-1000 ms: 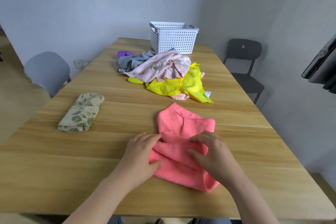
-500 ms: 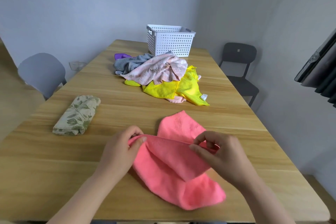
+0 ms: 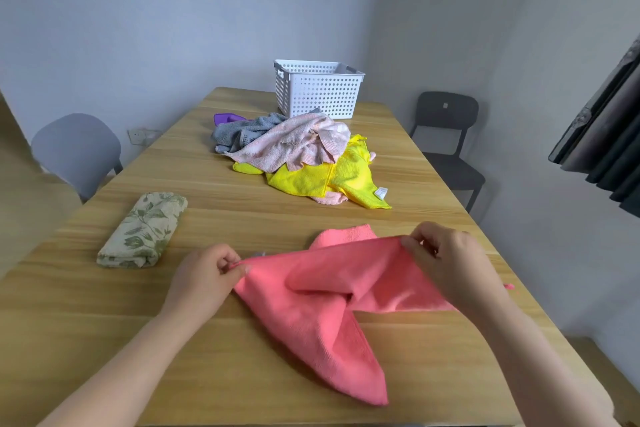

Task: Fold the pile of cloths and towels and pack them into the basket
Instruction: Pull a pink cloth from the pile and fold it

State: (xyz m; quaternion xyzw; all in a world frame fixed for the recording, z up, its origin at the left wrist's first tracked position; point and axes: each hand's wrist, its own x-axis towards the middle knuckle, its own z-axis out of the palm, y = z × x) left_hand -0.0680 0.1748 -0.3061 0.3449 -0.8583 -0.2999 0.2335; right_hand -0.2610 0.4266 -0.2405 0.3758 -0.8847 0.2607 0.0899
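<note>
A pink cloth (image 3: 311, 308) is stretched between my hands just above the near part of the wooden table (image 3: 104, 340). My left hand (image 3: 204, 279) pinches its left corner and my right hand (image 3: 446, 258) pinches its right corner. One corner hangs down towards me and lies on the table. Further back sits a loose pile of cloths (image 3: 301, 156): grey, pale pink, yellow and a bit of purple. A white perforated basket (image 3: 318, 88) stands at the far end behind the pile. A folded leaf-patterned cloth (image 3: 143, 229) lies to the left.
A grey chair (image 3: 78, 152) stands at the table's left side and a black chair (image 3: 446, 139) at the right side. A dark curtain (image 3: 609, 135) hangs at the far right. The wall is close behind the basket.
My hands have lifted the pink cloth off the table and pulled apart, spreading it out. Before, both hands pressed on it where it lay bunched.
</note>
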